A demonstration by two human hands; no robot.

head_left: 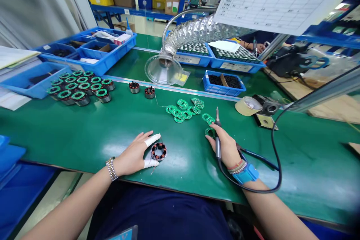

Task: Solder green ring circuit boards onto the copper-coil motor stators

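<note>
Green desk (50, 135), hands well apart. Left hand (131, 154): two white finger cots (152, 140) flank a copper-wound stator (159, 151) lying flat on the desk; whether they grip it, cannot tell. Right hand (225, 146): closed around a soldering iron (218, 146), tip pointing up, cord (276, 157) looping off to the right. Green ring circuit boards (180, 111) lie scattered ahead, one (209, 132) just beside the right hand. Farther left, a cluster of green-capped stators (78, 88); two dark stators (134, 87) nearer centre. Beyond, a blue tray (222, 92) of small black parts and a tape roll (245, 105).
</note>
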